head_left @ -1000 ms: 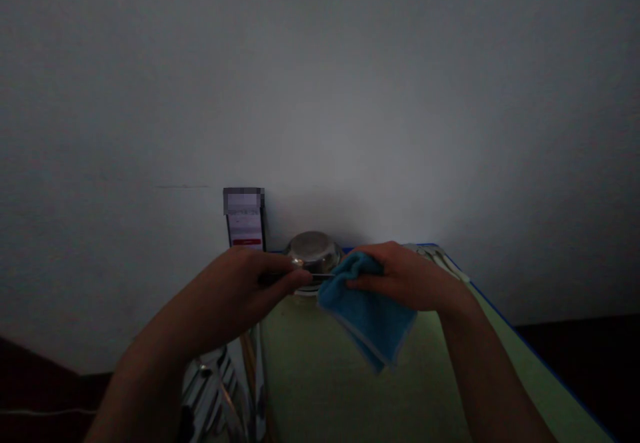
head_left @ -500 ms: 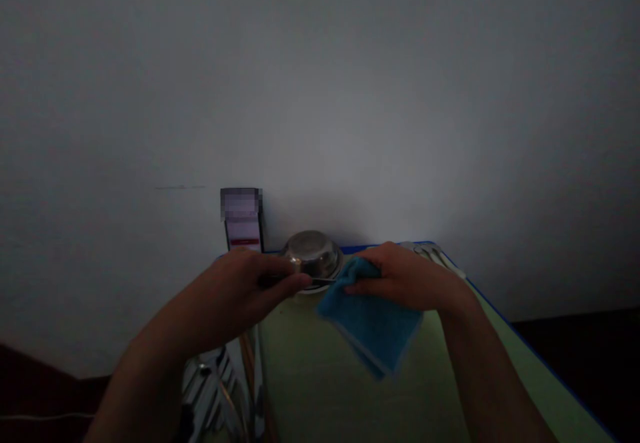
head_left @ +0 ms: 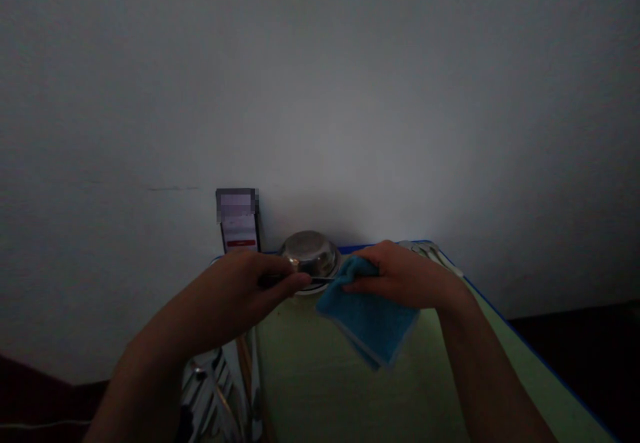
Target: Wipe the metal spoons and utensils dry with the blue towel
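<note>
My left hand (head_left: 250, 286) is closed around the handle of a thin metal utensil (head_left: 320, 278), which points to the right. My right hand (head_left: 400, 273) pinches a blue cloth (head_left: 367, 316) around the utensil's far end; the rest of the cloth hangs down over the green table (head_left: 320, 383). Which kind of utensil it is stays hidden by the cloth and the dim light. Just behind the hands a steel bowl (head_left: 310, 253) lies upside down.
A phone (head_left: 239, 223) leans upright against the wall at the table's back left. Several metal utensils (head_left: 215, 396) lie at the lower left. More pale utensils (head_left: 433, 253) rest at the back right corner, by the blue table edge (head_left: 500, 316).
The cloth's hanging part has shifted slightly and both hands have edged a little left and up. The grips are unchanged.
</note>
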The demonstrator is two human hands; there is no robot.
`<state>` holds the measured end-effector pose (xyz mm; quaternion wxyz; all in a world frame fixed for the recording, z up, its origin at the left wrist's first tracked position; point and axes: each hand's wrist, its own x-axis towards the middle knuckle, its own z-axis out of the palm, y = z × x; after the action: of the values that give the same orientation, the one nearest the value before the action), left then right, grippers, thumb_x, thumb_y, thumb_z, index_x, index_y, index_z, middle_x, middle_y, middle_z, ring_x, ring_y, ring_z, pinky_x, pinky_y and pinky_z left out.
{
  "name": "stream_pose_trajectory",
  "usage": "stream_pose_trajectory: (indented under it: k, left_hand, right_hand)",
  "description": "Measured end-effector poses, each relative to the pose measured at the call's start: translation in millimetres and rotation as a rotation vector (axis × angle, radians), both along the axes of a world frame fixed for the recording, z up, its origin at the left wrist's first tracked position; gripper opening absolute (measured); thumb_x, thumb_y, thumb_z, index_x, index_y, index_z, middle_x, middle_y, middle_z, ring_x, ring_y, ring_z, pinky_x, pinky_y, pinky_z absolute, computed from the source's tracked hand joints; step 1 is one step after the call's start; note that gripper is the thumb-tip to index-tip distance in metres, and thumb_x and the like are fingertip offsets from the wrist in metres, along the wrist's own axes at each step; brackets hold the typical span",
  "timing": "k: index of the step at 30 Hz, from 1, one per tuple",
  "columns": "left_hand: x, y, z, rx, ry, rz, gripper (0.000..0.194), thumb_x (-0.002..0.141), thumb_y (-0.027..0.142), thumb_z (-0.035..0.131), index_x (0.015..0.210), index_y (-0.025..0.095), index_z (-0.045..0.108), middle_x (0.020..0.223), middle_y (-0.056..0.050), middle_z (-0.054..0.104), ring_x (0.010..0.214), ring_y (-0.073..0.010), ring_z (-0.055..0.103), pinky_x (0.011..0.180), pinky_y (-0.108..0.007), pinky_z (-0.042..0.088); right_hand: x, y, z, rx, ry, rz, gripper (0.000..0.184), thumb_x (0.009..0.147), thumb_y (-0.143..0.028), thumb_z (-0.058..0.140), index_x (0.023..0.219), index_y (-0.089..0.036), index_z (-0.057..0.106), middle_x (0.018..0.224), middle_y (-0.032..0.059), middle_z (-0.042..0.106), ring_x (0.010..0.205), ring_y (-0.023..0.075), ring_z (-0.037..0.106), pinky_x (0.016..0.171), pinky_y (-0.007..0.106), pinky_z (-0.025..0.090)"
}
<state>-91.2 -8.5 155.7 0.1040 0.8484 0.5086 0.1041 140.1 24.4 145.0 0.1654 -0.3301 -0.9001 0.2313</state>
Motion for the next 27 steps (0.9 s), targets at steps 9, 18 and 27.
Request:
stream_pose_trajectory:
  k: [9,18,27]
  left_hand:
    - [3.3,0.3,-1.4,0.018,0.021,-0.001,0.043,0.086,0.049,0.034,0.072,0.018,0.060,0.050,0.004,0.049,0.045,-0.0075,0.043,0.044,-0.021,0.025]
    - [5.4,-2.1,-0.3,0.034,0.013,0.011,0.042,0.085,0.050,0.036,0.071,0.019,0.060,0.050,0.004,0.049,0.045,-0.0074,0.043,0.044,-0.021,0.024]
    - [7.4,-1.9,0.9,0.023,0.020,0.018,0.042,0.085,0.050,0.035,0.071,0.019,0.060,0.051,0.004,0.051,0.046,-0.0078,0.045,0.045,-0.021,0.025]
  right_hand:
    - [-0.5,-2.2,1.8,0.024,-0.015,-0.032,0.019,0.079,-0.033,0.053,0.077,-0.015,0.059,0.070,-0.0001,0.062,0.062,0.0100,0.056,0.055,0.019,0.036]
    - [-0.5,-0.7,1.2,0.035,-0.030,-0.049,0.019,0.076,-0.033,0.057,0.076,-0.015,0.061,0.069,0.0000,0.064,0.061,0.0099,0.056,0.054,0.019,0.035]
    - [-1.2,-1.7,2.1,0.045,-0.046,-0.061,0.020,0.076,-0.035,0.056,0.080,-0.016,0.063,0.075,0.0012,0.066,0.066,0.0121,0.059,0.056,0.021,0.036]
